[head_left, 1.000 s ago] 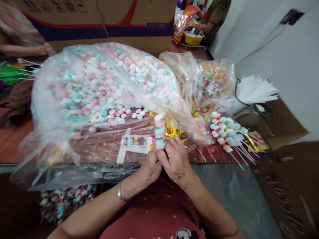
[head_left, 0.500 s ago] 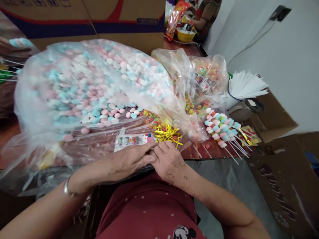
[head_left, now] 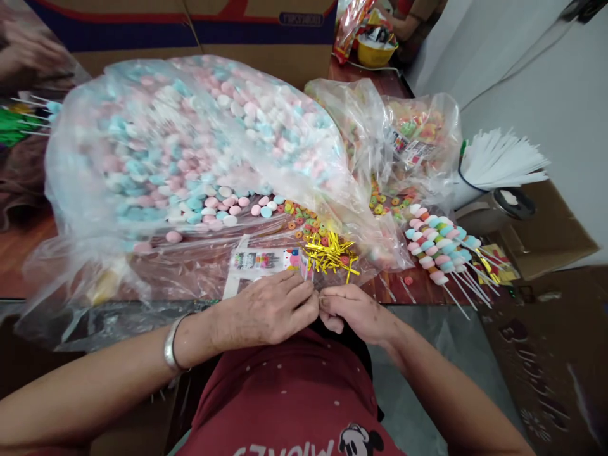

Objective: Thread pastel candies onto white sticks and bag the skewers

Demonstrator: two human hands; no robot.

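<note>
My left hand [head_left: 278, 309] and my right hand [head_left: 354, 310] meet at the table's front edge, fingertips pinched together. What lies between them is too small or hidden to name. Just beyond my left fingers, a small printed piece [head_left: 306, 265] stands up; whether it is held I cannot tell. A strip of printed labels [head_left: 261, 259] lies behind that hand. Gold twist ties [head_left: 332, 253] are heaped past my fingertips. Behind them are loose ring-shaped gummies [head_left: 304, 218] and a big clear bag of pink, blue and white marshmallows [head_left: 190, 145].
To the right lie finished candy skewers [head_left: 439, 244], beside a metal mug [head_left: 503, 212] and a bundle of white sticks [head_left: 503, 158]. A bag of gummies [head_left: 422, 126] sits behind. Cardboard boxes [head_left: 546, 367] stand at right. Another person's hand [head_left: 33, 47] shows at far left.
My hands have shifted slightly right and lower; the right hand has turned so its thumb side faces up. The small printed piece now shows by my left fingers. The camera view has shifted.
</note>
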